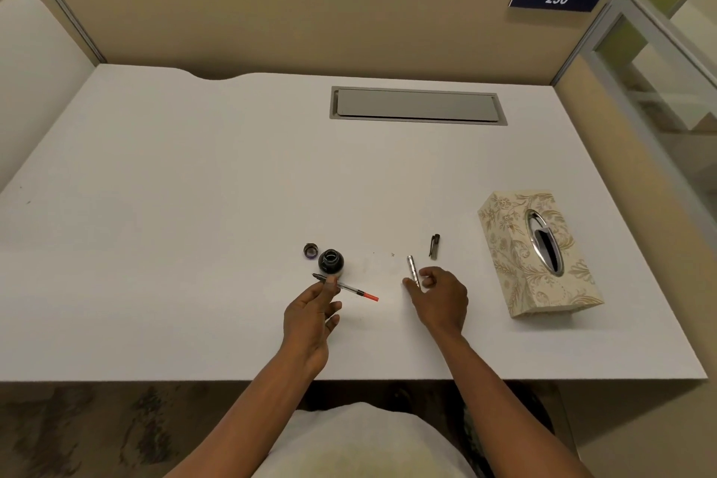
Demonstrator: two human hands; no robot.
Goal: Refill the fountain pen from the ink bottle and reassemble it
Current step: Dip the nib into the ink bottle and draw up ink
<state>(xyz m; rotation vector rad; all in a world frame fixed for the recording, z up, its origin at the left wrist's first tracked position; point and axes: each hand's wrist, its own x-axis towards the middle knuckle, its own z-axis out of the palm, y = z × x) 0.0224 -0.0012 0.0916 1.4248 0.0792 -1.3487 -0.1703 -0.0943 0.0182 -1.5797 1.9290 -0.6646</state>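
Observation:
An open ink bottle (331, 261) stands on the white desk (194, 244), its lid (310, 250) lying just to its left. My left hand (310, 318) pinches the pen's front section with its clear converter and red end (355, 290), held level just in front of the bottle, nib pointing left. My right hand (440, 297) has its fingers around the lower end of the silver pen barrel (412, 268), which rests on the desk. The dark pen cap (434, 246) lies beyond it, untouched.
A floral tissue box (539, 256) sits at the right of the desk. A grey cable hatch (417, 105) is set into the far part of the desk. Beige partition walls enclose the back and right side.

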